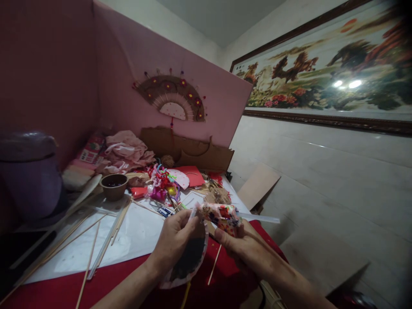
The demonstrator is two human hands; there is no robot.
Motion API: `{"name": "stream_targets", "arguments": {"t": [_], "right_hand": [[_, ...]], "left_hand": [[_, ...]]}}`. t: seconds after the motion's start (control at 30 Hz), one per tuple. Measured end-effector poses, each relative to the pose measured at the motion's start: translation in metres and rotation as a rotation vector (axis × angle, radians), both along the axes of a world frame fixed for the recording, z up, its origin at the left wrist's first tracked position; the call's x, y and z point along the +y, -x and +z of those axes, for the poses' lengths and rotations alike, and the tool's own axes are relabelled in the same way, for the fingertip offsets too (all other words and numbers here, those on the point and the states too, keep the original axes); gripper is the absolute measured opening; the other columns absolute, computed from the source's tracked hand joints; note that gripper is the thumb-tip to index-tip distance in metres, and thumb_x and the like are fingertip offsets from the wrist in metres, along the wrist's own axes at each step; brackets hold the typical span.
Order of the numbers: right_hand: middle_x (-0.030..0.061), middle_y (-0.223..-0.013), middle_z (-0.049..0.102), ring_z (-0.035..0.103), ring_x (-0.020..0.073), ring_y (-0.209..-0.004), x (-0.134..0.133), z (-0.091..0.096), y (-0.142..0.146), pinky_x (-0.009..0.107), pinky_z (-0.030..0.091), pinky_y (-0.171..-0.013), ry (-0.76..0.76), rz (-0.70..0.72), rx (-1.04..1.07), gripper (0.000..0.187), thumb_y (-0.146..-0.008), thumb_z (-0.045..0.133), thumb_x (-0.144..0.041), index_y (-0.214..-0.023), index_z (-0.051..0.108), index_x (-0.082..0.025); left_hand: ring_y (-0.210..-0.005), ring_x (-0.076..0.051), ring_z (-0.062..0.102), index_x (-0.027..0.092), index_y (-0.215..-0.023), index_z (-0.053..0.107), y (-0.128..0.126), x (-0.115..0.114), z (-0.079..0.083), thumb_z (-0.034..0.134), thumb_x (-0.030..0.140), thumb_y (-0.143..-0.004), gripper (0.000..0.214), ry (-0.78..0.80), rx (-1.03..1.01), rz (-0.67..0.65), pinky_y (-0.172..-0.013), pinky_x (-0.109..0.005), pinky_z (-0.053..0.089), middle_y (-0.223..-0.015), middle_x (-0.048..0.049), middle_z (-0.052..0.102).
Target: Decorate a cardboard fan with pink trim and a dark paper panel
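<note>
My left hand (pixel 175 236) pinches the upper edge of a dark, rounded piece (pixel 189 257) with a pale, gathered-looking border. It hangs below my fingers, over the red tablecloth (pixel 225 274). In my right hand (pixel 240 244) is a glue gun (pixel 222 214) with a flowery, multicoloured covering. A translucent glue stick (pixel 262 217) juts out of its rear, to the right. The gun's front end is close to my left fingertips and the piece's border; whether it touches is unclear. Below the gun, a thin wooden stick (pixel 214 264) lies on the red cloth.
A white sheet (pixel 138 227) carries wooden sticks and a brown bowl (pixel 113 187). Behind are colourful pipe cleaners (pixel 159 176), red paper (pixel 191 175) and pink cloth (pixel 127 148). A decorated fan (pixel 180 92) is on the pink panel (pixel 222 98). At left stands a purple bucket (pixel 28 180).
</note>
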State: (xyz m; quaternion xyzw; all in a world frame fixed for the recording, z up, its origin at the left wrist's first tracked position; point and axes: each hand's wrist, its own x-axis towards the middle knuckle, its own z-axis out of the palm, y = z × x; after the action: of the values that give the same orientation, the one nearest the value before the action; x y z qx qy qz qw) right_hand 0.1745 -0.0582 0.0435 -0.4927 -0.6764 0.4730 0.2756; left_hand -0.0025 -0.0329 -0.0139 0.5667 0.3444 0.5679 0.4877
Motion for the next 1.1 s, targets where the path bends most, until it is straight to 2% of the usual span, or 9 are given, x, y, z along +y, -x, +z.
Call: {"name": "stream_targets", "arguments": {"t": [0.17,0.5,0.73,0.87,1.03,1.1], "right_hand": [[-0.0085,-0.047,0.036,0.029,0.0040,-0.035,0.000,0.002,0.002,0.015,0.025,-0.031,-0.032,0.031,0.050,0.033,-0.080,0.058,-0.050,-0.088,0.056,-0.018],[-0.0051,-0.050,0.042,0.040,0.0090,-0.046,0.001,0.008,0.002,0.019,0.035,-0.042,-0.088,0.087,0.106,0.032,-0.079,0.060,-0.046,-0.095,0.061,-0.019],[-0.0043,-0.047,0.042,0.044,0.0109,-0.046,-0.002,0.010,0.001,0.021,0.037,-0.043,-0.100,0.050,0.112,0.028,-0.079,0.060,-0.046,-0.084,0.062,-0.018],[-0.0070,-0.045,0.040,0.036,0.0069,-0.036,0.000,0.004,-0.001,0.019,0.031,-0.034,-0.069,0.023,0.096,0.029,-0.078,0.060,-0.047,-0.086,0.059,-0.019],[-0.0080,-0.040,0.035,0.031,0.0042,-0.028,0.002,-0.007,-0.007,0.017,0.023,-0.027,-0.010,-0.058,0.052,0.041,-0.078,0.055,-0.056,-0.065,0.048,-0.018],[-0.0073,-0.041,0.038,0.032,0.0040,-0.029,0.002,-0.007,-0.007,0.016,0.023,-0.027,-0.006,-0.076,0.109,0.043,-0.076,0.055,-0.059,-0.066,0.049,-0.017]], "left_hand": [[-0.071,-0.019,0.060,0.015,-0.089,0.068,0.000,0.001,-0.001,0.056,0.039,-0.080,0.029,0.033,-0.019,-0.038,-0.062,-0.026,0.043,-0.076,-0.0054,0.069],[-0.068,-0.017,0.058,0.015,-0.082,0.065,0.001,0.002,-0.001,0.057,0.037,-0.079,0.024,0.068,-0.080,-0.076,-0.060,-0.026,0.042,-0.073,-0.0040,0.066],[-0.065,-0.017,0.059,0.014,-0.078,0.063,0.003,0.004,-0.001,0.060,0.039,-0.076,0.025,0.135,-0.139,-0.090,-0.059,-0.026,0.042,-0.070,-0.0032,0.065],[-0.063,-0.015,0.057,0.014,-0.076,0.063,0.003,0.006,-0.001,0.061,0.039,-0.076,0.025,0.145,-0.170,-0.110,-0.058,-0.025,0.041,-0.068,-0.0022,0.064],[-0.061,-0.013,0.054,0.014,-0.080,0.064,0.003,0.005,0.000,0.062,0.037,-0.076,0.024,0.156,-0.170,-0.106,-0.056,-0.023,0.039,-0.070,-0.0026,0.064],[-0.060,-0.013,0.054,0.014,-0.080,0.065,0.002,0.005,0.000,0.062,0.037,-0.076,0.024,0.168,-0.181,-0.110,-0.055,-0.022,0.038,-0.069,-0.0024,0.064]]}}
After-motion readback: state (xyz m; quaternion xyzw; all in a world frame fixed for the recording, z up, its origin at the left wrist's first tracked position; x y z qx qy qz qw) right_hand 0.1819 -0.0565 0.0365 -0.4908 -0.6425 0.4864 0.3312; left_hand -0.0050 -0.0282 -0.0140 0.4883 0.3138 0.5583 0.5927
